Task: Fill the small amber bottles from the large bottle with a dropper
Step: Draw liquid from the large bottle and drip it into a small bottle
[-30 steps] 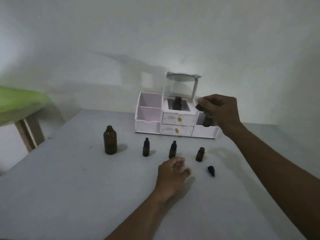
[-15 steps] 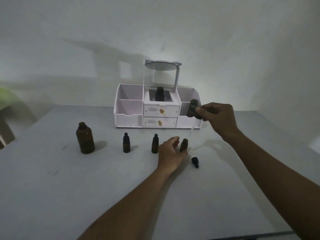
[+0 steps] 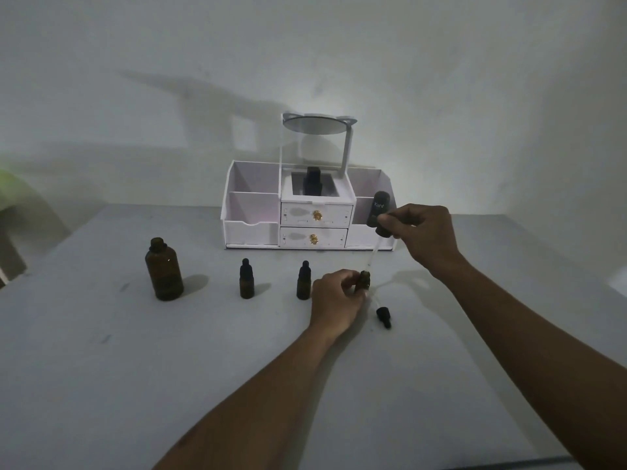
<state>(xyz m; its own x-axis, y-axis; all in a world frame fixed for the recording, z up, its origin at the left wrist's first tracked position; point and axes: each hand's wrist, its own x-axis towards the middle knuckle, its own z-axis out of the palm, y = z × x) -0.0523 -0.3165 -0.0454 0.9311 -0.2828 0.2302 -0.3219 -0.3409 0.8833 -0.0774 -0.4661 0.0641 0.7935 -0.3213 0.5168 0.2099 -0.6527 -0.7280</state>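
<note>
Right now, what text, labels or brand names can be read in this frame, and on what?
"Kahf": white lettering on the black dropper bulb held in the right hand.
No readable label on the large amber bottle, the small bottles or the white organizer.

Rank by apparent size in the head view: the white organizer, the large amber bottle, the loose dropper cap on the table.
1. White organizer
2. Large amber bottle
3. Loose dropper cap
The gaps are wide enough that camera distance does not blur the order.

only readable text is "Kahf", white letters on the black bulb of the dropper (image 3: 379, 212); the amber bottles show no lettering I can make out
</note>
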